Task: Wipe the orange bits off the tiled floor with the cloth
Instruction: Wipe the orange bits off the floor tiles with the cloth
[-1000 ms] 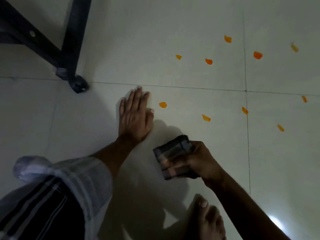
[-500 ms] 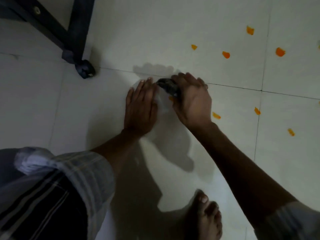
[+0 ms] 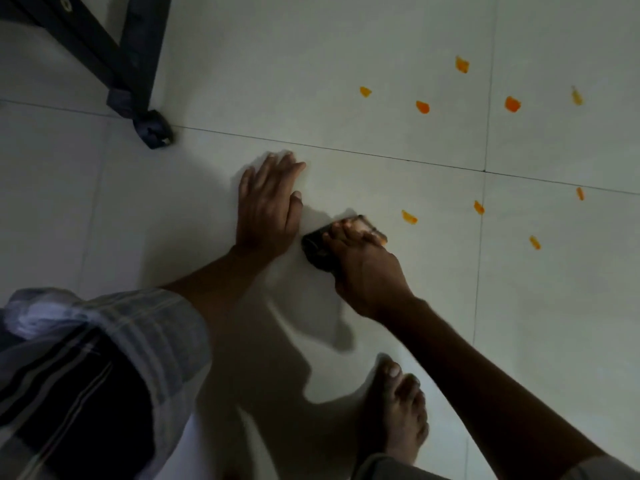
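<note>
My right hand (image 3: 363, 268) grips a dark folded cloth (image 3: 317, 249) and holds it down on the pale tiled floor (image 3: 346, 81). The cloth shows under and left of the fingers, with an orange smear at its right end. My left hand (image 3: 266, 206) lies flat on the tile just left of the cloth, fingers straight. Several orange bits are scattered to the right and beyond: the nearest orange bit (image 3: 409, 217) lies just right of the cloth, another orange bit (image 3: 422, 107) lies past the grout line.
A dark furniture leg with a foot cap (image 3: 152, 129) stands at the upper left. My bare foot (image 3: 398, 407) is planted below the right hand. My knee in striped cloth (image 3: 86, 375) fills the lower left. Grout lines (image 3: 483, 171) cross at the right.
My right hand has pulled the cloth back toward me from beside the left fingertips. The orange bit that lay beside my left hand is gone from the floor. The left hand stays flat.
</note>
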